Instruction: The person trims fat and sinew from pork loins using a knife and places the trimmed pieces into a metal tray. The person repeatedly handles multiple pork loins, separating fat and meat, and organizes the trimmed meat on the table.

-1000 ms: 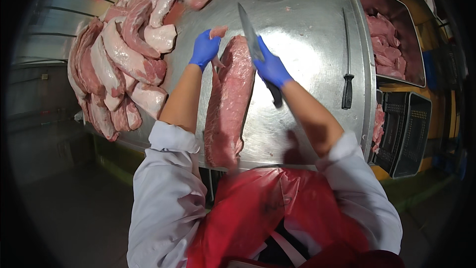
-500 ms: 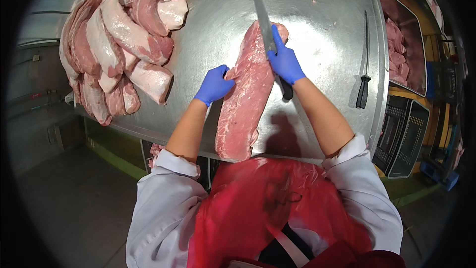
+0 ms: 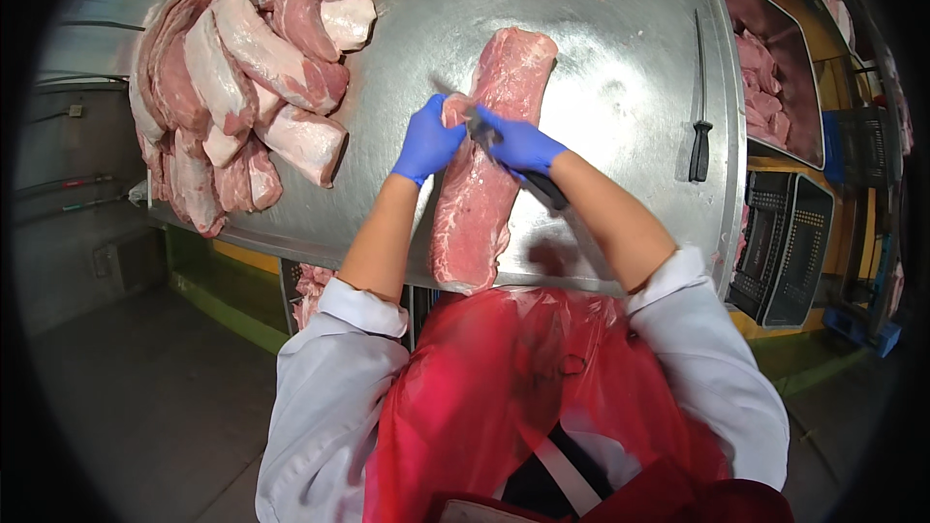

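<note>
A long pork loin (image 3: pixel 480 218) lies lengthwise in front of me on the steel table (image 3: pixel 610 0). My left hand (image 3: pixel 429 142), in a blue glove, pinches a flap at the loin's left edge. Across the loin, my gloved right hand (image 3: pixel 523 145) grips a knife (image 3: pixel 547 194) whose black handle sticks out below the palm. Its blade, blurred by motion, points toward the upper left, close to my left fingers. Part of the blade is hidden by the hands and the flap.
Several loins with white fat are piled (image 3: pixel 257 58) at the table's left. A sharpening steel (image 3: pixel 699 107) lies on the right. Past the right edge are a bin of meat pieces (image 3: pixel 819 126) and a black crate (image 3: pixel 799 252). Meat scraps (image 3: pixel 312 286) show below the front edge.
My right hand has swung the knife left across the loin, turning its blade from pointing away to upper left. My left hand has shifted slightly right and up, keeping hold of the edge.
</note>
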`<state>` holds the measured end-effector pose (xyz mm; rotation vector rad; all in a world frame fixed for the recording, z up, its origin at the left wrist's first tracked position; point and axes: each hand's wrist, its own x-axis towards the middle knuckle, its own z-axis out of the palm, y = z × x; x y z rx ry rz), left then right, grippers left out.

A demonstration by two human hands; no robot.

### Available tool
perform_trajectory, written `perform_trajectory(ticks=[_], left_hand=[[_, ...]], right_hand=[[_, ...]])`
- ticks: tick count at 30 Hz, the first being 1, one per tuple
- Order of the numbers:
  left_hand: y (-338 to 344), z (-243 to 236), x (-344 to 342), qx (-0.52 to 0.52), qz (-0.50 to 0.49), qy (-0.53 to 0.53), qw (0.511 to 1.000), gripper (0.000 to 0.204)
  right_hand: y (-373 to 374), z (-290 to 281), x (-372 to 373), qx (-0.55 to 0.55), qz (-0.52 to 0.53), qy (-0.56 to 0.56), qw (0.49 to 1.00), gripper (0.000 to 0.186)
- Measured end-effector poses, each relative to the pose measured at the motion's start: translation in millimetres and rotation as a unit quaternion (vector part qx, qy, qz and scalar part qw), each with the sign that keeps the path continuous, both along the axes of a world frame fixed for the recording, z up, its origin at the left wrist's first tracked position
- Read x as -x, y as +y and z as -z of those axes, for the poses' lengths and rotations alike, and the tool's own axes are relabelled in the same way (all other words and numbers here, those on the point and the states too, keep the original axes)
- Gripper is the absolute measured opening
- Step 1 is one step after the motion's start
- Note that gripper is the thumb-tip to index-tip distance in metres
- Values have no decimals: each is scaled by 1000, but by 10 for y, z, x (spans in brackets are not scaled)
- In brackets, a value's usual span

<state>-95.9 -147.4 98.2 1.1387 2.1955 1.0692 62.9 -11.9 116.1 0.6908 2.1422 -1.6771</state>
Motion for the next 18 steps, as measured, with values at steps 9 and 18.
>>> perform_trajectory(ticks=[9,18], left_hand=[[-144,-468,6,-32,12,-88,996,34],[-984,-1119,-101,-127,-95,-156,975,30]], right_hand=[[-570,69,-388,27,-156,-22,987,75],[-950,-218,-794,30,-290,-34,956,73]])
